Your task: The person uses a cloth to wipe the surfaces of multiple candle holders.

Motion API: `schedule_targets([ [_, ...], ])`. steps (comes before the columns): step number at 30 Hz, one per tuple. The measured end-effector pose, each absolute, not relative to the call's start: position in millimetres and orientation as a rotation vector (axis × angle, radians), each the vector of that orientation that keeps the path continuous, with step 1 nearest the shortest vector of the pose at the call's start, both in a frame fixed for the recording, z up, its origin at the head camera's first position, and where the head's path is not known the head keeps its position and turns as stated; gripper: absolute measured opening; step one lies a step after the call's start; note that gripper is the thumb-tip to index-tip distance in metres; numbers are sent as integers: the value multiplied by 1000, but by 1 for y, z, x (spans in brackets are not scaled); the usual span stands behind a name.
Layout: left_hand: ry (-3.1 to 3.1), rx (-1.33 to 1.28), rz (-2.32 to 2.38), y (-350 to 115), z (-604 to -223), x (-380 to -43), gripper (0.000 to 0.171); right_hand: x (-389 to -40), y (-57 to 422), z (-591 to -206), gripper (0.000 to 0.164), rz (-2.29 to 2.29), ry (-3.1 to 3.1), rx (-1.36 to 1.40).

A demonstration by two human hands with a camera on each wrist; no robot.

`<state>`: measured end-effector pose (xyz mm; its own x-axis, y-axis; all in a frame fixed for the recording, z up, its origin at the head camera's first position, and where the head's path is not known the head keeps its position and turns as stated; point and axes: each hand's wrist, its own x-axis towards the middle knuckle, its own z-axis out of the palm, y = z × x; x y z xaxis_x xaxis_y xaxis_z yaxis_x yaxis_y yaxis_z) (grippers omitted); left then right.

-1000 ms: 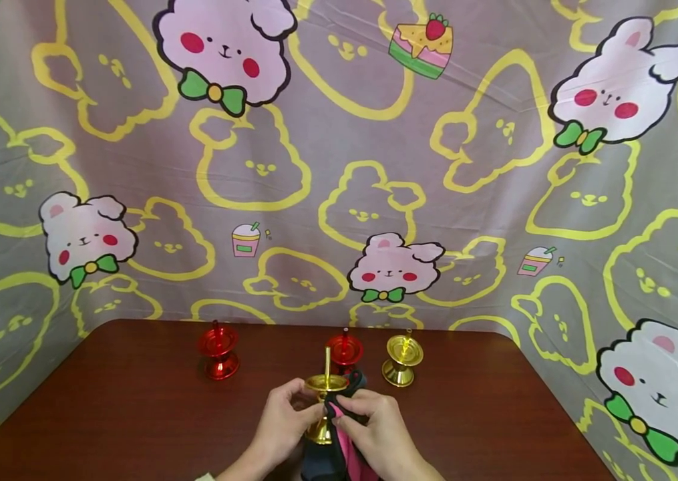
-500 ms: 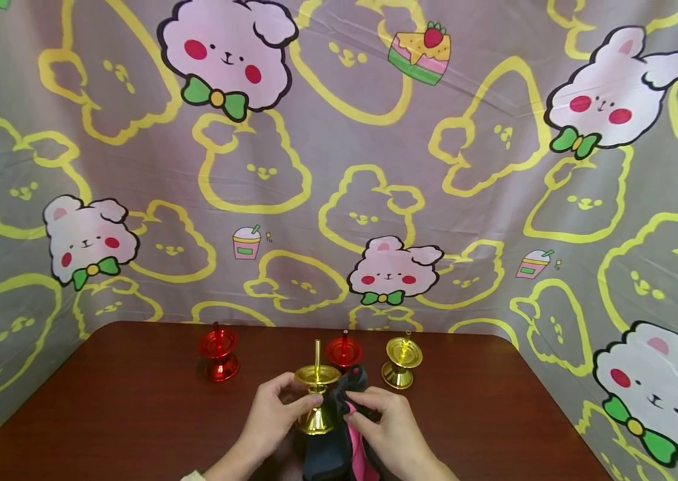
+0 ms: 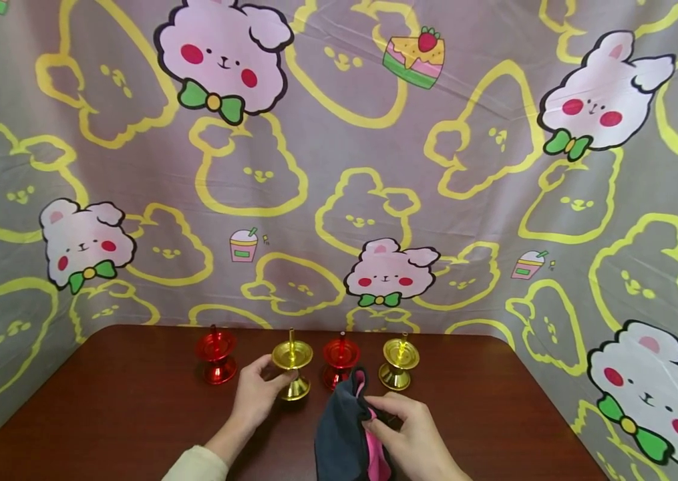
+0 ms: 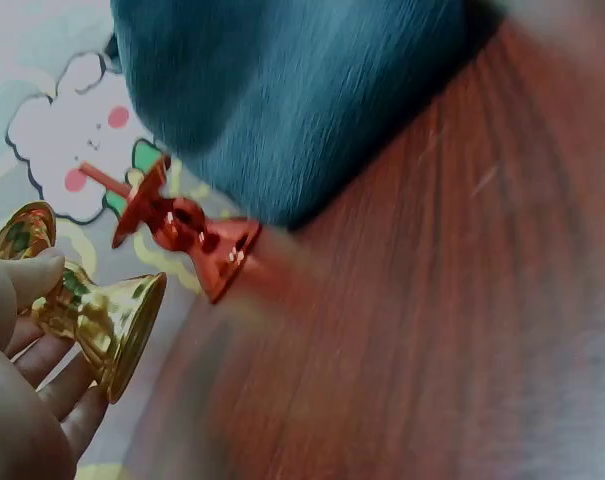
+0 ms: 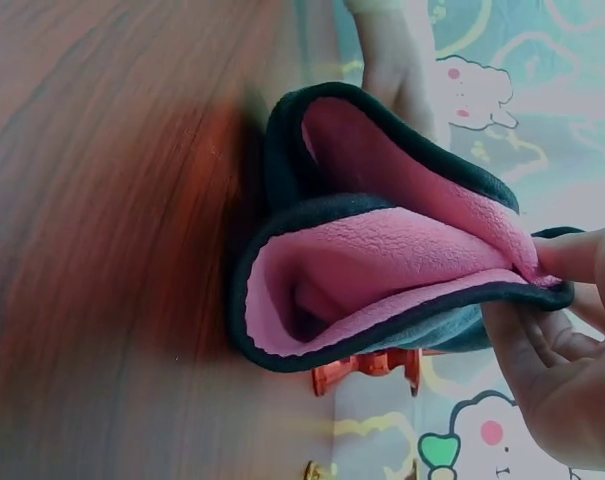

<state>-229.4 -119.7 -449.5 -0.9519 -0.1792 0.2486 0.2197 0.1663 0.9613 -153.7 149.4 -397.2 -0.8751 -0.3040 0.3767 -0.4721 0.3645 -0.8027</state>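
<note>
A shiny gold candlestick (image 3: 292, 355), with a wide dish and an upright pin, stands upright in the grip of my left hand (image 3: 256, 394). In the left wrist view my thumb lies across the candlestick's stem (image 4: 102, 315) and the fingers curl behind it. My right hand (image 3: 413, 431) pinches the top edge of a folded cloth (image 3: 339, 427), dark grey-blue outside and pink inside. The right wrist view looks into the cloth's pink folds (image 5: 382, 250), gathered between thumb and fingers (image 5: 582, 255). Part of a red candlestick (image 3: 341, 354) is hidden behind the cloth.
Another red candlestick (image 3: 216, 351) stands at the back left, and a second gold candlestick (image 3: 400, 361) at the back right of the dark wooden table (image 3: 116, 414). A grey cartoon-print curtain (image 3: 314, 153) hangs behind and along both sides.
My left hand has carried the gold candlestick away from the cloth, forward and left, level with the row of others. My right hand stays on the cloth, which now shows more fully.
</note>
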Motion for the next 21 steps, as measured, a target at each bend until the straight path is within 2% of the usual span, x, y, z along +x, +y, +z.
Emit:
schedule_targets([
  [12, -2148, 63, -1675, -126, -470, -264, 30, -149, 162, -406, 22, 1432, -2305, 982],
  [21, -2040, 50, -1688, -128, -479, -269, 30, -154, 165, -411, 25, 1399, -2244, 1036],
])
